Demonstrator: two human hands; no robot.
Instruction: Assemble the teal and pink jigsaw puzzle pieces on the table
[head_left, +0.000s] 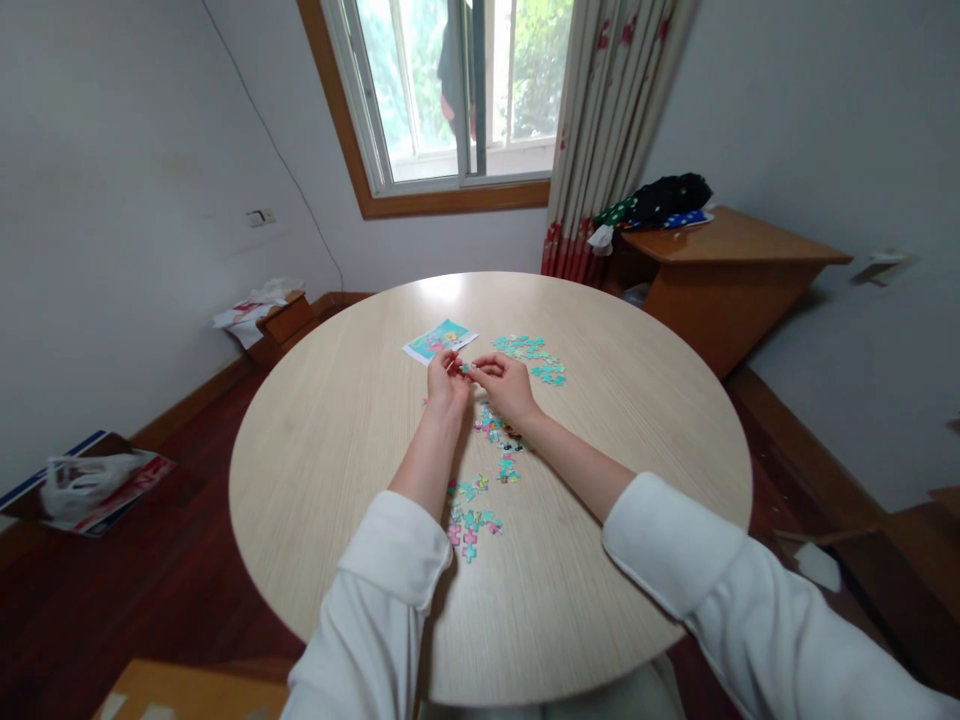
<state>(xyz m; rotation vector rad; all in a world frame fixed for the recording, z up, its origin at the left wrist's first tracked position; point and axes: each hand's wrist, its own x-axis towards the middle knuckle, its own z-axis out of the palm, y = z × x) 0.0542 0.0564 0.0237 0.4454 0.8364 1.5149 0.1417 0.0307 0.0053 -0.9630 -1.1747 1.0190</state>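
On the round wooden table point(322, 440), our left hand point(448, 384) was cupped palm up at the near edge of the picture card point(437, 340), perhaps as a small tray, though we could not tell whether it gripped anything. Our right hand point(511, 388) seemed to pinch a teal jigsaw piece point(465, 368) above that palm, fingertips together for control. Teal jigsaw pieces point(550, 374) lay right of the card, multicoloured ones point(508, 468) nearer us than it, likely spread out for easy viewing.

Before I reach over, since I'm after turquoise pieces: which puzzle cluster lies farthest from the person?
The mostly turquoise cluster beyond the right hand, right of the picture sheet; the other clusters lie nearer and show pink too.
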